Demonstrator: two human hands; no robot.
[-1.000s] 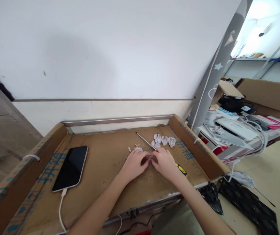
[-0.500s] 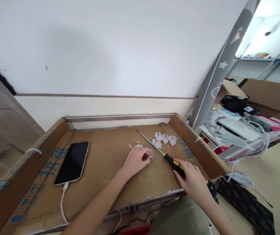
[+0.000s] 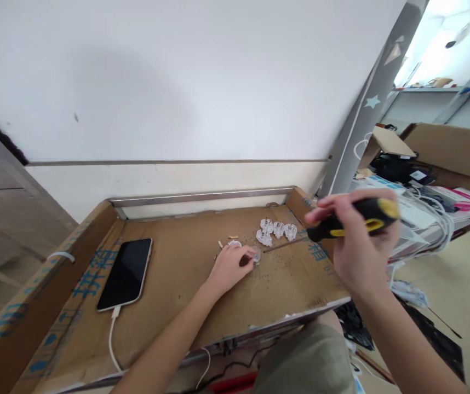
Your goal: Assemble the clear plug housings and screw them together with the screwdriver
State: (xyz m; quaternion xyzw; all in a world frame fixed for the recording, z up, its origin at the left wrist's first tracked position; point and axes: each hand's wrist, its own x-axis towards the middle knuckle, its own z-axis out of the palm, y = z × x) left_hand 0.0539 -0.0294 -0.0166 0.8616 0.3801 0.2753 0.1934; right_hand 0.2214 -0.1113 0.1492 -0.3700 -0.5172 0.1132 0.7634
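My left hand (image 3: 234, 267) rests on the cardboard, its fingers closed on a small clear plastic plug piece (image 3: 256, 255). In my right hand (image 3: 362, 246), raised over the right side of the tray, is a black and yellow screwdriver (image 3: 329, 227). Its shaft slants down to the left, and the tip is close to the clear piece; whether they touch I cannot tell. Several clear plug pieces (image 3: 278, 229) with metal pins lie in a cluster behind. Another clear piece (image 3: 235, 243) shows partly behind my left hand, near small brass-coloured bits (image 3: 232, 237).
A phone (image 3: 126, 273) with a white cable (image 3: 112, 339) lies at the left of the cardboard-lined tray (image 3: 177, 306). Raised cardboard sides border it, with a white wall behind. Small dark specks are scattered near the plug pieces. Boxes and cables (image 3: 432, 202) are piled at the right.
My right hand has lifted the screwdriver off the cardboard, swinging its handle up and right, with the tip now near the clear piece. My left hand has stayed in place.
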